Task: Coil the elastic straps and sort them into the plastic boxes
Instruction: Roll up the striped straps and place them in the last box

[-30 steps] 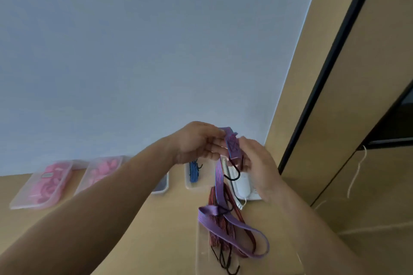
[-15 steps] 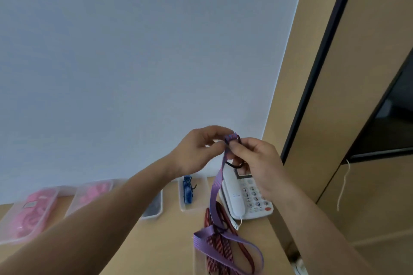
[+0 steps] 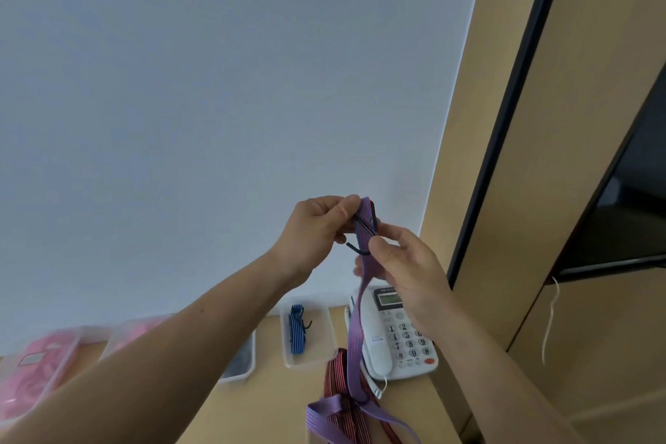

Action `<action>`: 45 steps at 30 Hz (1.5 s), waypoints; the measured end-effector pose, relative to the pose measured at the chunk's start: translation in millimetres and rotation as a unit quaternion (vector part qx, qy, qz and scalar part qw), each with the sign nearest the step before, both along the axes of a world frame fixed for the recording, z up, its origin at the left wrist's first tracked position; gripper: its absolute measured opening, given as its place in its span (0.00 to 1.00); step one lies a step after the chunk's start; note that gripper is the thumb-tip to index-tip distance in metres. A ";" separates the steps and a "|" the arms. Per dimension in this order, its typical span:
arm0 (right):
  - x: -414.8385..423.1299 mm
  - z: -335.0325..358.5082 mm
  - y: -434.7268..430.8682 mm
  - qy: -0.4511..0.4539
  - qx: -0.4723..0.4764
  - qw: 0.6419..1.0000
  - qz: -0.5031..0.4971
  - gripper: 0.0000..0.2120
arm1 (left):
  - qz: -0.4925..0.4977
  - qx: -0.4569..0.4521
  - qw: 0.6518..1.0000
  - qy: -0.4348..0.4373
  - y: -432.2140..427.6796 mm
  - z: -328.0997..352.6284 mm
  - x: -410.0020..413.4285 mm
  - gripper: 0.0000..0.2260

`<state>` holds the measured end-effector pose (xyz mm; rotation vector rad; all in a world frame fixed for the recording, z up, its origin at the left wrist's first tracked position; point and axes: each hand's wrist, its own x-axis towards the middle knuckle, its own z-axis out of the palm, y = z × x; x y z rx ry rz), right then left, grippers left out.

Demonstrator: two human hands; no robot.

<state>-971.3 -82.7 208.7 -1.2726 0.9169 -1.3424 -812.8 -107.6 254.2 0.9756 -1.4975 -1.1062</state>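
Left hand (image 3: 313,227) pinches the folded hook end of the purple strap (image 3: 355,332), right hand (image 3: 407,263) pinches it just below, both above the desk phone (image 3: 400,339). Tail hangs down the phone's left side. Coiling looks barely begun imo; next up, wind in that slack.

I had just the one head cam, wide-angle, worn on the person's head. It pointed forward and pretty high, so the white wall (image 3: 216,119) filled most of it and the counter (image 3: 274,396) only showed along the bottom edge. The left hand (image 3: 317,227) and right hand (image 3: 407,263) sat close, mid-frame.
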 end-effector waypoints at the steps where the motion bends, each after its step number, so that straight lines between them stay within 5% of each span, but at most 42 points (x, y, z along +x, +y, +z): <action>1: 1.0 1.7 0.5 -0.004 0.004 1.000 -0.009 0.22 | 0.009 -0.008 1.000 -0.011 0.0 0.5 -1.4 0.14; 5: 5.6 2.6 1.9 0.051 -0.005 0.996 -0.069 0.12 | 0.008 0.000 1.000 0.001 -2.6 1.3 1.2 0.14; 10: 11.4 14.3 0.9 0.043 -0.060 0.992 -0.100 0.14 | -0.091 0.039 0.995 0.002 -2.7 -1.7 2.2 0.12; 20: 18.0 14.6 4.1 0.061 -0.023 0.996 -0.054 0.15 | -0.035 0.026 0.994 0.099 -12.1 12.1 -9.0 0.09; 28: 11.0 16.4 5.8 0.055 0.011 0.997 -0.044 0.17 | 0.008 -0.072 0.996 -0.048 -19.9 -6.0 -3.0 0.08; 31: 10.1 19.2 3.6 0.032 0.039 0.997 -0.053 0.23 | 0.045 -0.250 0.946 -0.200 -18.8 -16.4 -0.3 0.08; 36: 8.5 20.9 0.0 0.023 0.073 0.997 -0.015 0.37 | 0.091 -0.520 0.774 -0.350 -22.7 -19.9 10.0 0.12; 40: 7.6 16.6 -1.0 0.019 0.058 0.998 -0.018 0.28 | 0.041 -0.575 0.717 -0.391 -29.1 -22.0 14.9 0.18; 43: 7.8 14.2 0.0 0.001 0.041 0.999 -0.032 0.24 | -0.001 -0.547 0.737 -0.396 -32.7 -21.0 21.1 0.19; 45: 7.8 12.5 -0.6 -0.015 0.031 0.998 -0.052 0.25 | -0.050 -0.447 0.811 -0.375 -33.9 -19.7 25.5 0.23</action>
